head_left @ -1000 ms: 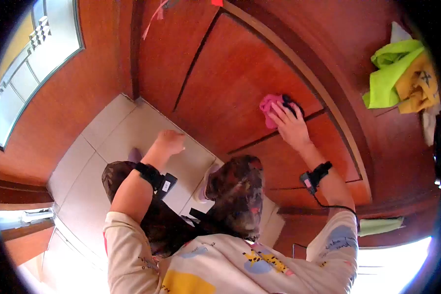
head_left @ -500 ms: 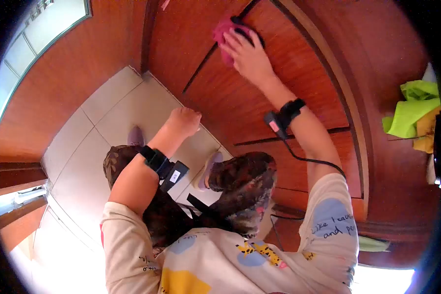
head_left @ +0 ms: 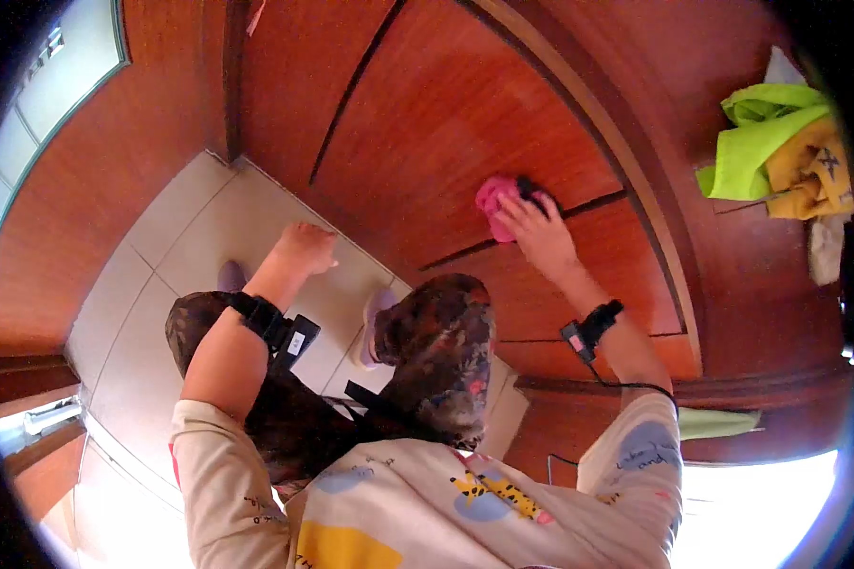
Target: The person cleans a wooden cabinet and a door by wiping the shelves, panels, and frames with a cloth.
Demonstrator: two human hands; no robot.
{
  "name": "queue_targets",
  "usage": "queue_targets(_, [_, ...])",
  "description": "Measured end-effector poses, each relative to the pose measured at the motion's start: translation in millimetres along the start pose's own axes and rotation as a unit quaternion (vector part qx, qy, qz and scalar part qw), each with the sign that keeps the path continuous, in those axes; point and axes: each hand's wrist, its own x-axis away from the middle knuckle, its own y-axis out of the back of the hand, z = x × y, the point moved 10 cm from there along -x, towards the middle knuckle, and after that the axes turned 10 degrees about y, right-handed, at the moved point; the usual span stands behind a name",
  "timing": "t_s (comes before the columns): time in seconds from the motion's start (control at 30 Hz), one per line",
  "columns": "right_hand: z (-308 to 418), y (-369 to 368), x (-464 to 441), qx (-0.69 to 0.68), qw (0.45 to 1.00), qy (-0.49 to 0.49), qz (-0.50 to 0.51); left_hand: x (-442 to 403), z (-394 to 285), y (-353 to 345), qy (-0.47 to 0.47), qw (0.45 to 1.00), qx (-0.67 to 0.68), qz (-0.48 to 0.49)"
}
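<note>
A pink cloth with a black part (head_left: 495, 206) lies pressed against the reddish wooden panel (head_left: 465, 114), right of the middle. My right hand (head_left: 538, 228) rests over it with the fingers on the cloth. My left hand (head_left: 306, 249) is closed in a loose fist above the tiled floor, near the foot of the panel; no object shows in it. Both wrists wear black straps with small devices.
Green cloth (head_left: 764, 133) and yellow cloth (head_left: 816, 171) hang at the upper right. A pale green cloth (head_left: 716, 423) is at the lower right. My knees and shoes are over the tiles (head_left: 176, 223). A glass-paned wooden door stands left.
Half a second ago my right hand and the pink cloth were higher and further left on the panel; now they are lower and to the right. My left hand stays closed. The view has shifted.
</note>
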Motion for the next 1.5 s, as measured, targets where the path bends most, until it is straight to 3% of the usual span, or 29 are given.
queue_targets(0.2, [-64.3, 107.6, -94.8, 0.036, 0.982, -0.069, -0.173, -8.0, 3.6, -4.9, 0.004, 1.0, -0.006, -0.017])
queue_targets(0.33, [-58.5, 110.1, -144.7, 0.063, 0.973, -0.069, -0.211, -13.0, 5.2, -6.4, -0.003, 1.0, 0.025, -0.004])
queue_targets(0.43, [-23.8, 58.5, -153.4, 0.054, 0.99, -0.02, -0.125, -17.1, 11.2, 1.4, 0.021, 0.999, 0.014, -0.048])
queue_targets(0.5, [10.8, 19.6, -137.4, 0.033, 0.997, 0.048, -0.048, -14.4, 8.7, 1.2, 0.01, 1.0, 0.009, -0.008])
queue_targets(0.67, [49.6, -40.1, -51.8, -0.054, 0.992, 0.11, -0.024, -18.6, 8.6, -9.9, 0.007, 1.0, 0.012, 0.005])
queue_targets(0.73, [34.2, -31.3, -26.0, -0.015, 0.994, 0.107, -0.015, -20.4, 12.1, -15.9, 0.003, 1.0, -0.002, 0.012])
queue_targets(0.77, [19.1, -36.1, -15.8, 0.346, 0.931, 0.1, 0.057, -17.2, 11.5, -16.0, -0.003, 1.0, -0.012, -0.002])
queue_targets(0.83, [-28.1, 18.9, -5.5, 0.38, 0.921, -0.044, 0.077, -13.8, 7.6, -15.8, -0.009, 1.0, -0.021, -0.011])
queue_targets(0.87, [-60.0, 53.6, 2.8, 0.052, 0.985, -0.164, 0.025, -12.5, 8.3, -15.0, 0.001, 1.0, 0.001, -0.004])
queue_targets(0.93, [-85.5, 94.7, 23.4, 0.068, 0.962, -0.211, -0.162, -5.6, 10.8, -11.0, 0.019, 1.0, 0.023, 0.009])
queue_targets(1.0, [-76.0, 97.7, 13.8, 0.072, 0.957, -0.196, -0.2, -0.8, 5.0, 1.7, 0.0, 1.0, 0.027, -0.009])
queue_targets(1.13, [-34.8, 49.2, -42.8, 0.04, 0.984, -0.127, -0.121, -5.8, 3.7, -2.7, -0.003, 1.0, 0.014, 0.01])
queue_targets(1.2, [13.2, 6.5, -81.3, -0.021, 0.997, 0.027, -0.066, -7.8, 3.1, -6.1, -0.011, 1.0, 0.011, 0.008])
queue_targets(1.23, [22.5, -7.6, -96.7, -0.024, 0.997, 0.033, -0.07, -8.5, 3.9, -4.9, -0.003, 1.0, 0.012, 0.011])
queue_targets(1.3, [62.6, -36.0, -125.7, -0.072, 0.984, 0.149, -0.06, -6.8, -1.2, -4.6, -0.013, 1.0, -0.014, 0.023])
queue_targets(1.43, [112.8, -85.4, -173.0, -0.07, 0.975, 0.211, 0.017, -16.3, 4.8, -7.7, 0.018, 1.0, -0.014, 0.009])
queue_targets(1.5, [125.2, -100.0, -185.5, -0.015, 0.969, 0.234, 0.078, -21.1, 8.2, -18.2, 0.033, 0.997, -0.025, 0.071])
